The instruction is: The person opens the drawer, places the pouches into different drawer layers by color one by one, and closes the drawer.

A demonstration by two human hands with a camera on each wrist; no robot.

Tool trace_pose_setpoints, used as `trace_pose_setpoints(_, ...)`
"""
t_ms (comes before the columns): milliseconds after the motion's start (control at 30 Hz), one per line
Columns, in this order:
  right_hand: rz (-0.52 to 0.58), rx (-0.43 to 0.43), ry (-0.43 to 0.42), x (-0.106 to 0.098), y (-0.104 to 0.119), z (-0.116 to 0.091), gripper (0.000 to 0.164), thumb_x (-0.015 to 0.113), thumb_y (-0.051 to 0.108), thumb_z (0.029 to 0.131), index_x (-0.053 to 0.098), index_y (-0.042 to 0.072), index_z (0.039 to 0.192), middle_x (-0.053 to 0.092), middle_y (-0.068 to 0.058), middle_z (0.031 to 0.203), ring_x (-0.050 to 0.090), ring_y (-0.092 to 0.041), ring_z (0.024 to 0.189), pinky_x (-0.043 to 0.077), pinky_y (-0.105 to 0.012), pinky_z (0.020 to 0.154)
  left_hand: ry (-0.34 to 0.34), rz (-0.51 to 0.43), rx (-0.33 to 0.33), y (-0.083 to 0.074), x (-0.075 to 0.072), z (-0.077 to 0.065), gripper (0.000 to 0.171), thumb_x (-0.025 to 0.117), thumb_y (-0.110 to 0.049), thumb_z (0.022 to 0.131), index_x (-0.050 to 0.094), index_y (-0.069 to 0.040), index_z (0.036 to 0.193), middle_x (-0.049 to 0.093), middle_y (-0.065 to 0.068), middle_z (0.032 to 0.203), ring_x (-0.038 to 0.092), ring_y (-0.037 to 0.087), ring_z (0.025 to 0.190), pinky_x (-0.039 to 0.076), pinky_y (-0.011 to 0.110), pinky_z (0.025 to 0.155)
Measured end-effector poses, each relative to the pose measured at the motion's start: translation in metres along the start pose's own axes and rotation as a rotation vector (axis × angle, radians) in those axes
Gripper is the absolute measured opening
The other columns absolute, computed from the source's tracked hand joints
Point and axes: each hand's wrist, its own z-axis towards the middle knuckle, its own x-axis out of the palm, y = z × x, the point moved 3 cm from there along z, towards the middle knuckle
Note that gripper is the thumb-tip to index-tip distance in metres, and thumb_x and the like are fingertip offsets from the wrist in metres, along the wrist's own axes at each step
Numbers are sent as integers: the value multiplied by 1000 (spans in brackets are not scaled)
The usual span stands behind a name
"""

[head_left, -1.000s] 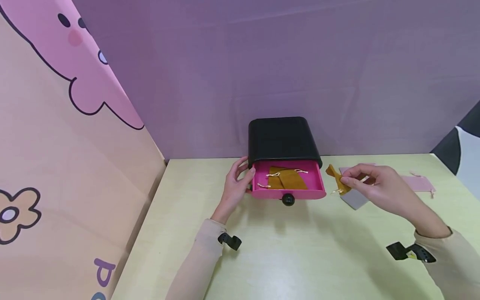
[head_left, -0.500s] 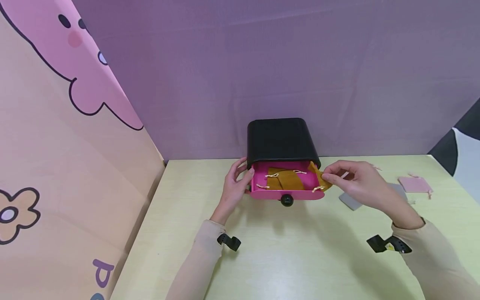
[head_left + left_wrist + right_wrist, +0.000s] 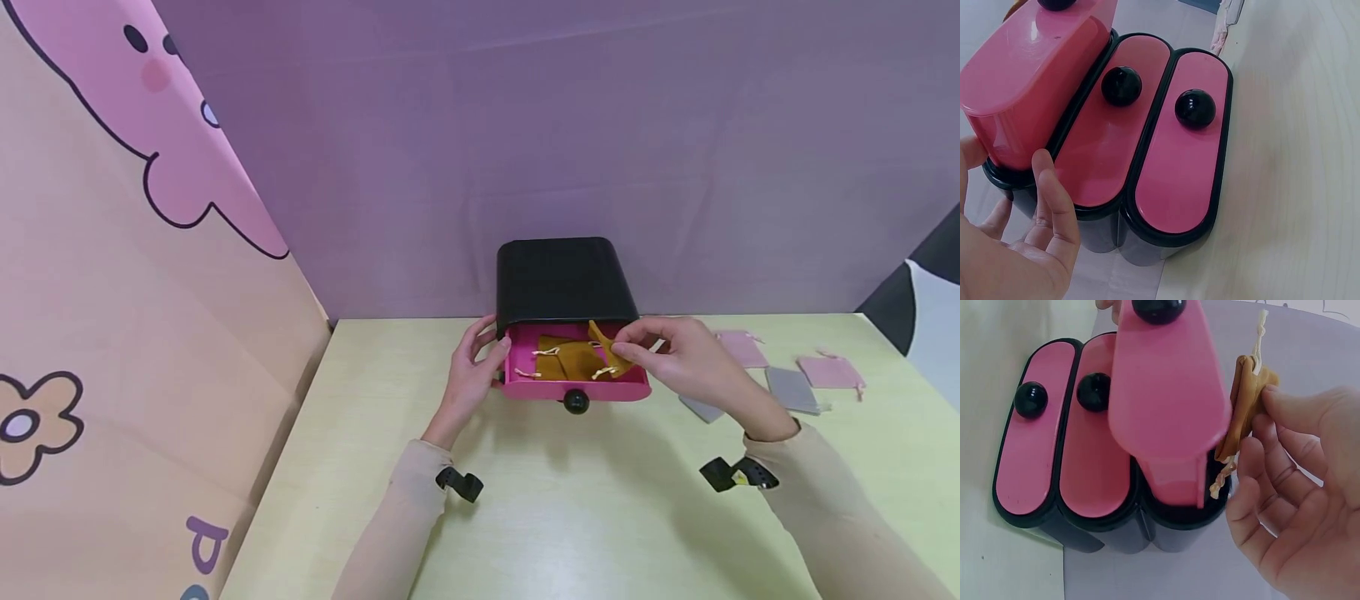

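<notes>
My right hand (image 3: pixel 686 358) pinches a mustard drawstring pouch (image 3: pixel 615 358) between thumb and fingers, over the right part of the pulled-out pink drawer (image 3: pixel 517 389). Inside the drawer lie more mustard pouches (image 3: pixel 577 360) with cream cords. In the right wrist view the pinched pouch (image 3: pixel 1244 412) shows edge-on beside the drawer front, its cords hanging free. My left hand (image 3: pixel 472 375) holds the left side of the black drawer cabinet (image 3: pixel 566 279), thumb at the drawer's corner. The left wrist view shows its curled fingers (image 3: pixel 1054 200) close around the end of the top tier.
Two pink pouches (image 3: pixel 831 372) and two grey pouches (image 3: pixel 792 390) lie on the table to the right, one grey pouch partly under my right forearm. Two closed lower drawers (image 3: pixel 1182 150) sit below the pulled-out one. A purple cloth wall (image 3: pixel 420 167) stands behind the cabinet.
My right hand has carried the mustard pouch left, from above the grey pouches to over the drawer, uncovering the pouches on the right. The left hand has stayed at the cabinet.
</notes>
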Motion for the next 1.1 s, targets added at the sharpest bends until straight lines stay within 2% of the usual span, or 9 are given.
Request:
trace_pose_setpoints(300, -13, 16, 12, 13, -1, 7, 15, 75, 28, 101, 81, 14, 105, 75, 2, 92, 62, -17, 87, 52, -23, 69, 1, -2, -15, 2, 1, 0, 55, 65, -21, 107, 47, -18, 158, 55, 19, 155, 73, 12, 83, 59, 23, 62)
trace_pose_setpoints(533, -4, 40, 16, 22, 0, 14, 16, 76, 26, 100, 80, 11, 105, 75, -1, 90, 59, -19, 82, 46, -25, 65, 1, 0, -5, 2, 2, 0, 56, 65, -21, 107, 46, -18, 159, 55, 19, 155, 72, 10, 81, 58, 23, 62)
trace_pose_setpoints(933, -71, 31, -22, 34, -5, 22, 13, 76, 20, 99, 81, 8, 103, 77, -1, 85, 62, -16, 75, 50, -29, 67, -3, 11, 3, 4, -1, 1, 55, 64, -22, 107, 46, -18, 159, 54, 20, 155, 71, 10, 79, 58, 23, 61)
trace_pose_setpoints(1100, -45, 30, -40, 35, -6, 19, 13, 77, 18, 99, 82, 7, 104, 79, -4, 89, 64, -17, 77, 51, -26, 65, -3, 16, -3, 3, -1, 0, 55, 64, -24, 107, 46, -19, 159, 55, 19, 155, 71, 11, 80, 59, 24, 63)
